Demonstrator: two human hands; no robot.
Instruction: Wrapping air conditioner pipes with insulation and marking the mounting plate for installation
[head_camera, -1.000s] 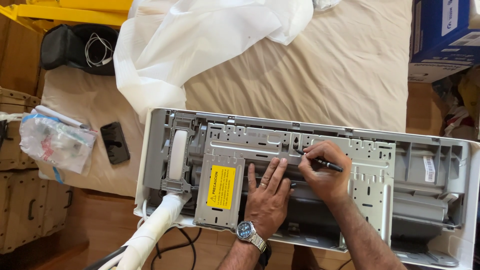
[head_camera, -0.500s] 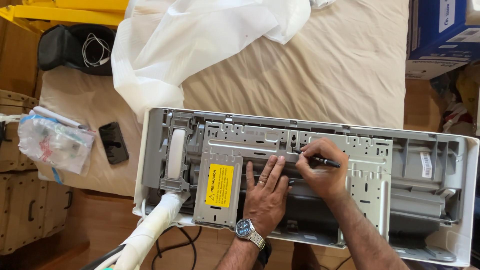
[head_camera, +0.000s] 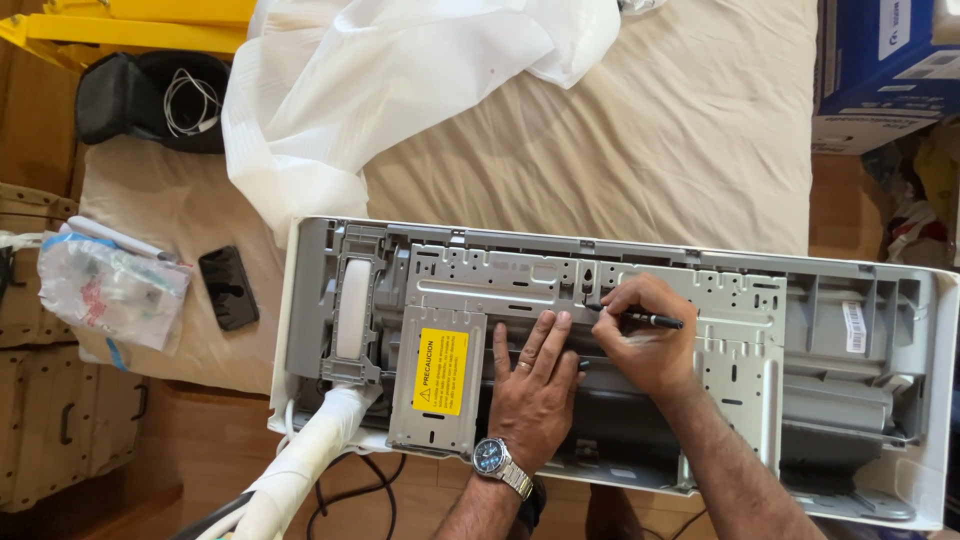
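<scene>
A long white air conditioner unit (head_camera: 860, 400) lies back side up on a beige cloth. A grey metal mounting plate (head_camera: 500, 270) with many holes covers its back, with a yellow warning label (head_camera: 440, 370) on it. My left hand (head_camera: 533, 390), wearing a wristwatch and a ring, rests flat on the plate beside the label. My right hand (head_camera: 645, 335) grips a black pen (head_camera: 655, 320) like a marker, its tip against the plate near a slot.
A white wrapped hose (head_camera: 300, 465) leaves the unit at lower left. White plastic sheeting (head_camera: 400, 90) lies above. A black phone (head_camera: 228, 287), a clear bag of parts (head_camera: 110, 290), a black pouch (head_camera: 140, 95) and a blue carton (head_camera: 885, 60) sit around.
The view has shifted slightly. My right hand with the pen has edged left along the plate; my left hand stays pressed flat.
</scene>
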